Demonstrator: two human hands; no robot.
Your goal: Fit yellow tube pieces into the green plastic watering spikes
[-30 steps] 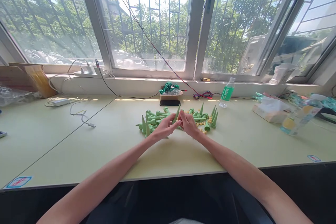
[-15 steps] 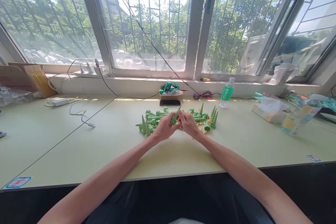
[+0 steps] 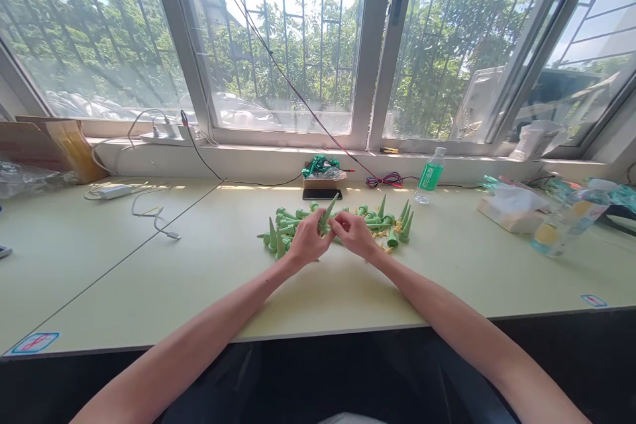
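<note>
My left hand [image 3: 309, 237] is closed around a green plastic spike [image 3: 328, 209], whose pointed end sticks up and leans right. Close beside it, my right hand [image 3: 354, 233] has its fingertips pinched together at the spike's lower part. Whatever sits between those fingertips is too small to make out. Around both hands lie several more green spikes [image 3: 272, 236], some standing on their wide ends and some on their sides. Small yellowish pieces [image 3: 381, 240] are scattered among the spikes on the right.
Behind the pile are a black phone [image 3: 318, 194] and a small box [image 3: 324, 183] of green material. A water bottle [image 3: 431, 176] stands back right, with a tissue box [image 3: 511, 211] farther right. White cables [image 3: 158, 220] lie on the table [image 3: 199, 278] at left.
My left hand has shifted slightly left and up with the spike. The right fingers have drawn into a tighter pinch by its base.
</note>
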